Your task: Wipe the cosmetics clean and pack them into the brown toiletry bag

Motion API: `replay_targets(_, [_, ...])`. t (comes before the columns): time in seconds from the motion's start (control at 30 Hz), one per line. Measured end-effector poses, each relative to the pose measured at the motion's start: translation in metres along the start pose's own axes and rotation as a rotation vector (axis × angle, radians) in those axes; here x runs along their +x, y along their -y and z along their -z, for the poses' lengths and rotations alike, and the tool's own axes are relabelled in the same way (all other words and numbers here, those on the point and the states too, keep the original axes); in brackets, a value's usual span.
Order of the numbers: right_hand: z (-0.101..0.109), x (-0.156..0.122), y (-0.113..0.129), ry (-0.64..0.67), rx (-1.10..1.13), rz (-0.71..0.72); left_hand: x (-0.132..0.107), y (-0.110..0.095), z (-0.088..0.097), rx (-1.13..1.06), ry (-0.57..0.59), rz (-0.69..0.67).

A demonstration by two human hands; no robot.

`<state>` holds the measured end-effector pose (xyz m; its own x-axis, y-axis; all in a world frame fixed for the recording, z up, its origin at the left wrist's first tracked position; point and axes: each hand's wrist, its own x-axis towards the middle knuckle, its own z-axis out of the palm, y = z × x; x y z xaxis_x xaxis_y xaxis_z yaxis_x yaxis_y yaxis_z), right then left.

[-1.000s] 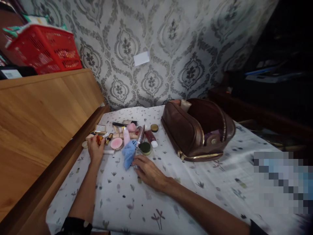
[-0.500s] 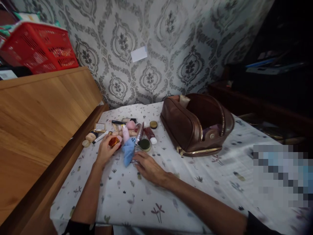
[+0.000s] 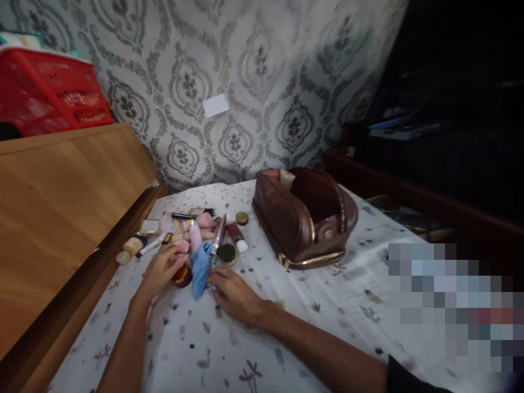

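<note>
A: Where is the left hand?

B: The left hand (image 3: 160, 270) has bent fingers, a little apart, right by the amber jar (image 3: 182, 277). I can't tell if they pinch the jar or are just next to it.

A: And where is that amber jar?

B: It's just left of the blue rag (image 3: 200, 273). I can't tell if it sits on the white tablecloth (image 3: 176, 338) or is held a tiny bit above it.

A: What about the right hand?

B: The right hand (image 3: 236, 295) has bent fingers too. The tips are at the right edge of the blue rag, but I can't tell if they pinch it.

A: What else is close?

B: A round pink case (image 3: 181, 246) is partly behind the left hand. A pink tube (image 3: 196, 234) lies just past the rag. Next to it, on the right, is a shiny silver tube (image 3: 218, 236), then a dark red tube (image 3: 234, 233) with a white cap. A green jar (image 3: 226, 252) sits right of the rag.

A: Is there a bag?

B: Yes! A big brown bag (image 3: 278, 215) stands on the right, with its top wide open.
</note>
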<state>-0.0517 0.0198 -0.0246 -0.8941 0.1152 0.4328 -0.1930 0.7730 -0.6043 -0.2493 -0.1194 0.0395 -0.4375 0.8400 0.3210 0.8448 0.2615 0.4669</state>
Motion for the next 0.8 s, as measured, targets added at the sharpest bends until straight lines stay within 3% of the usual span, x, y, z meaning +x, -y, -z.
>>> replay_targets(0.07, [0.001,0.000,0.001,0.002,-0.021,0.008,0.009,0.000,-0.003,-0.022,0.004,-0.028])
replay_targets(0.27, [0.002,0.001,0.001,0.011,-0.132,0.048,0.031,0.002,-0.027,0.078,0.233,-0.143])
replay_targets(0.4, [-0.001,0.002,-0.003,-0.007,-0.175,0.078,0.037,0.005,-0.033,0.089,0.213,-0.124])
replay_targets(0.57, [-0.001,0.005,-0.003,-0.012,-0.228,0.107,0.047,-0.012,-0.023,-0.014,0.237,-0.016])
replay_targets(0.67, [0.001,0.006,-0.003,-0.017,-0.249,0.111,0.053,-0.018,-0.019,-0.128,0.088,0.057])
replay_targets(0.8, [0.003,0.007,-0.003,0.014,-0.238,0.117,0.062,-0.018,-0.016,-0.247,-0.264,0.133])
